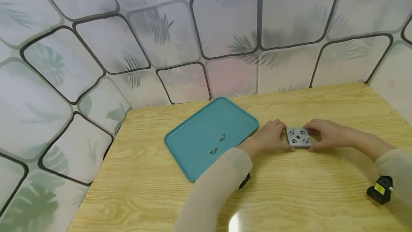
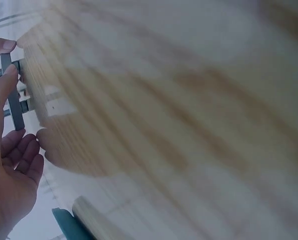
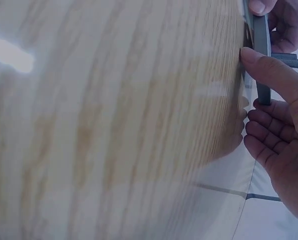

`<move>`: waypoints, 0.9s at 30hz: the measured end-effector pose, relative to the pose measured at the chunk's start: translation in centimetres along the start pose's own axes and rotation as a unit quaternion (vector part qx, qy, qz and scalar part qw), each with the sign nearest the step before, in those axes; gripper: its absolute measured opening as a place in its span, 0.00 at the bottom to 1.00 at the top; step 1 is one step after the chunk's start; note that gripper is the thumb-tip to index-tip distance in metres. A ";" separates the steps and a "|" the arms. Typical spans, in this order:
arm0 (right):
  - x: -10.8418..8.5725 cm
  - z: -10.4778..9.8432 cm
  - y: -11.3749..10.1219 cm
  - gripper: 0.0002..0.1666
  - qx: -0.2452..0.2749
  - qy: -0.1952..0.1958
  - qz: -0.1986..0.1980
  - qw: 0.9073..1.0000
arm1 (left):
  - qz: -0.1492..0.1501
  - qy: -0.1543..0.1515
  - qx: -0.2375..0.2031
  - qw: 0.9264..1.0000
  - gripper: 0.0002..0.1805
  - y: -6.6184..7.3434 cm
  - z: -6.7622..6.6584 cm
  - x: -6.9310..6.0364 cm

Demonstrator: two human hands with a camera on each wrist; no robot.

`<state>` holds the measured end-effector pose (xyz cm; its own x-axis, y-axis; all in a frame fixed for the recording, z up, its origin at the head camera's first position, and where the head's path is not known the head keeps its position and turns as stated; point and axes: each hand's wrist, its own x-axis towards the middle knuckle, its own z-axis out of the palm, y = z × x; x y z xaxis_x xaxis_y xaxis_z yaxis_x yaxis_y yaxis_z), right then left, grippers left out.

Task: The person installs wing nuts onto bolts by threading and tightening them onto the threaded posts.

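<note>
A grey square metal plate (image 1: 299, 143) with several round holes lies between my two hands at the right of the head view. Two threaded bolts (image 3: 288, 61) stick up through it; their heads show on the table side in the left wrist view. My left hand (image 1: 271, 136) grips the plate's left edge between thumb and fingers. At the opposite edge, my right hand (image 1: 329, 135) pinches it the same way. Seen edge-on in both wrist views, the plate (image 2: 13, 95) is close to the tabletop. Two small metal wing nuts (image 1: 222, 137) lie apart on the blue tray (image 1: 196, 131).
The tray rests on the wood-grain table (image 1: 145, 196), left of my hands and partly behind my left forearm. Patterned curtain-like cloth (image 1: 231, 17) stands along the table's back and sides. A black wrist device (image 1: 380, 190) is worn below my right sleeve.
</note>
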<state>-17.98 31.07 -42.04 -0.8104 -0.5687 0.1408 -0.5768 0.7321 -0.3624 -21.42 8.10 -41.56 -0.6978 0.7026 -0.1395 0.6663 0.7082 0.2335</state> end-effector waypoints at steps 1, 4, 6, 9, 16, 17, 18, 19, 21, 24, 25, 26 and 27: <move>0.0 0.0 -0.1 0.38 0.002 -0.005 0.003 1.000 | 0.003 0.000 0.002 1.000 0.39 -0.1 0.1 -0.1; 0.0 0.2 -0.3 0.38 0.002 -0.017 0.012 1.000 | 0.012 -0.003 0.004 1.000 0.39 -0.2 0.2 -0.2; 0.0 0.2 -0.5 0.38 0.000 -0.022 0.015 1.000 | 0.014 -0.007 0.000 1.000 0.39 -0.3 0.3 -0.4; 0.0 0.3 -0.8 0.38 -0.001 -0.029 0.019 0.999 | 0.012 -0.013 -0.008 1.000 0.39 -0.2 0.1 -0.8; 0.0 0.3 -1.8 0.38 0.007 -0.050 0.028 0.998 | 0.020 -0.008 -0.006 1.000 0.39 -0.4 0.0 -1.6; 0.0 0.3 -1.9 0.38 0.007 -0.052 0.030 0.998 | 0.021 -0.008 -0.006 1.000 0.39 -0.4 0.1 -1.7; 0.0 0.3 -2.0 0.38 0.007 -0.052 0.030 0.998 | 0.020 -0.009 -0.007 1.000 0.39 -0.4 0.1 -1.8; 0.0 0.3 -2.0 0.38 0.007 -0.051 0.026 0.998 | 0.021 -0.010 -0.007 1.000 0.40 -0.4 0.2 -1.8; 0.0 0.4 -2.1 0.38 0.007 -0.052 0.023 0.998 | 0.021 -0.012 -0.007 1.000 0.40 -0.5 0.2 -2.0; 0.0 0.5 -2.2 0.38 0.012 -0.055 0.024 0.998 | 0.022 -0.013 -0.004 1.000 0.40 -0.5 0.2 -2.1; 0.1 0.5 -2.3 0.38 0.013 -0.054 0.024 0.998 | 0.023 -0.013 -0.003 1.000 0.40 -0.5 0.2 -2.2; 0.1 0.5 -2.3 0.38 0.014 -0.055 0.025 0.998 | 0.025 -0.013 -0.001 1.000 0.40 -0.6 0.2 -2.3; 0.1 0.6 -2.3 0.38 0.016 -0.057 0.026 0.998 | 0.026 -0.013 0.001 1.000 0.39 -0.6 0.2 -2.4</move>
<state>-16.69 29.11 -41.72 -0.8209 -0.5708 0.0165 -0.5297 0.7505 -0.3950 -20.12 6.03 -41.56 -0.6556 0.7396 -0.1521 0.7014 0.6711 0.2400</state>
